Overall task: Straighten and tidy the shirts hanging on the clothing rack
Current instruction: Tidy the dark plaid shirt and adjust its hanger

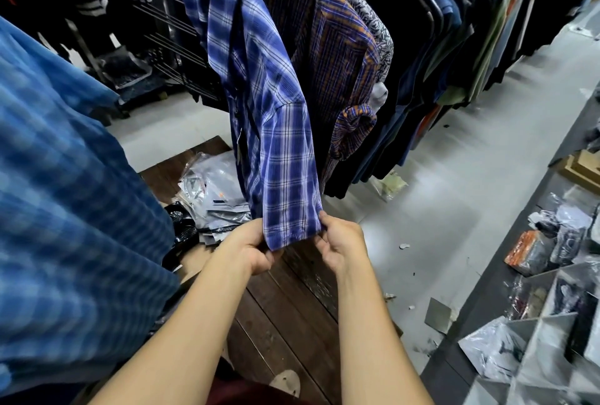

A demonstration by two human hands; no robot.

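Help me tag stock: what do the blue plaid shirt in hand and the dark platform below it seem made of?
The blue plaid shirt looks like thin woven cloth, likely cotton or a blend: matte and draping in soft folds. The platform looks like dark-stained wood planks, judging by the grain and board seams, with a dull, scuffed finish.

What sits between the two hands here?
The cuff end of the blue plaid sleeve spans between the left hand and right hand, each pinching one edge; the head view shows it.
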